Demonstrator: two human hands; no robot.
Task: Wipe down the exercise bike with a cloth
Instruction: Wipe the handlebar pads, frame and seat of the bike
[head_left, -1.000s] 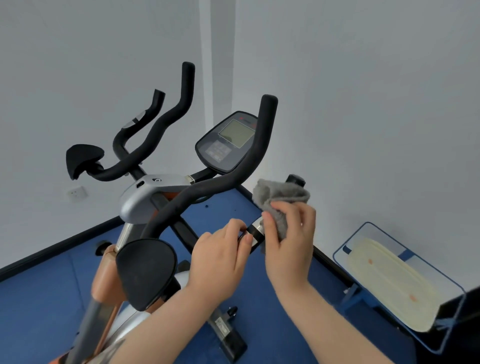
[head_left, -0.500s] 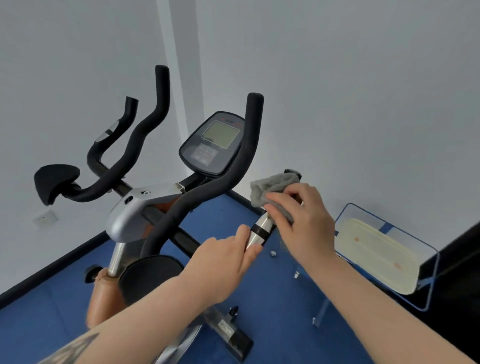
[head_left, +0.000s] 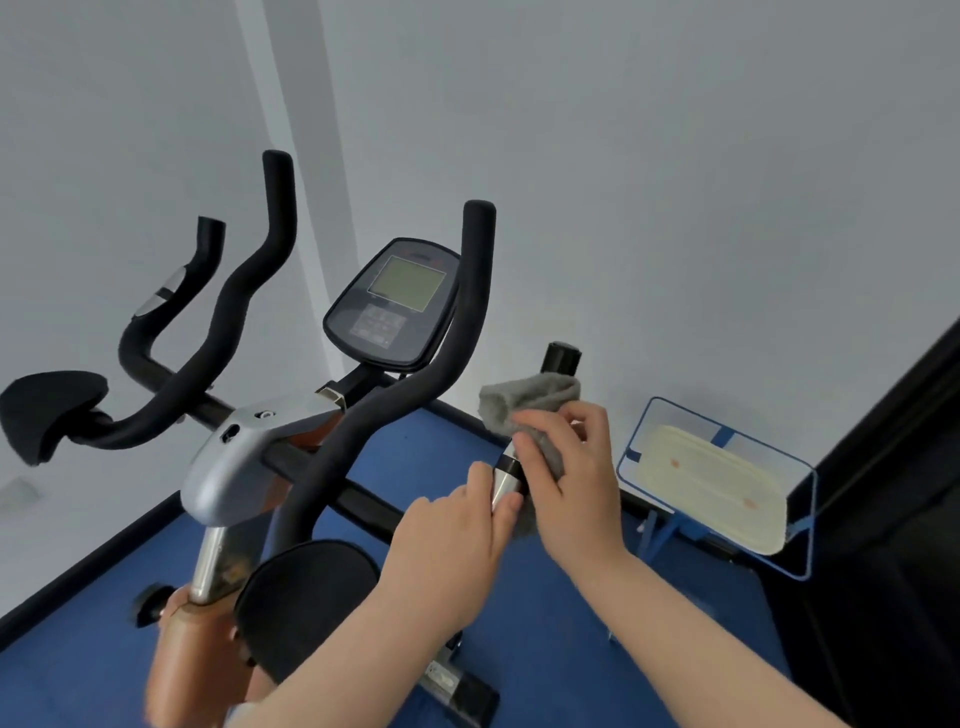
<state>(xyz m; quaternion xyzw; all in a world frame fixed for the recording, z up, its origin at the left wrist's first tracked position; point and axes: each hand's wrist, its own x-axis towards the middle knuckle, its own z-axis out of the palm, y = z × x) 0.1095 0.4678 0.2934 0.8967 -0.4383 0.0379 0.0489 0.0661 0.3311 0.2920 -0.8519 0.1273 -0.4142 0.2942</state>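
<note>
Gripping hand, left: the left hand (head_left: 447, 540) curls round the silver pulse-sensor section (head_left: 503, 486) of the right inner handlebar, fingertips (head_left: 511, 503) on the metal.
Wiping hand, right: the right hand (head_left: 571, 478) pinches the grey cloth (head_left: 524, 402) against the same bar just above the left hand, thumb and fingers closed on the fabric.
Cloth: bunched, wrapped over the bar; one rolled end sticks out to the left above the knuckles.
Bar end: a black cap (head_left: 560, 357) shows above the cloth.
Exercise bike: the exercise bike (head_left: 234, 467) fills the left and centre of the head view, with black foam handlebars (head_left: 467, 312), a grey stem cover and an orange body.
Console: the display console (head_left: 395, 304) sits between the bars, tilted toward the camera, screen unlit.
Elbow pads: two black pads, one far left (head_left: 47, 410), one low centre (head_left: 306, 597).
Floor: blue floor (head_left: 545, 649) under the bike.
Right side: a blue wire-framed rack (head_left: 802, 519) holding a cream-coloured panel (head_left: 711, 486) stands near the wall.
</note>
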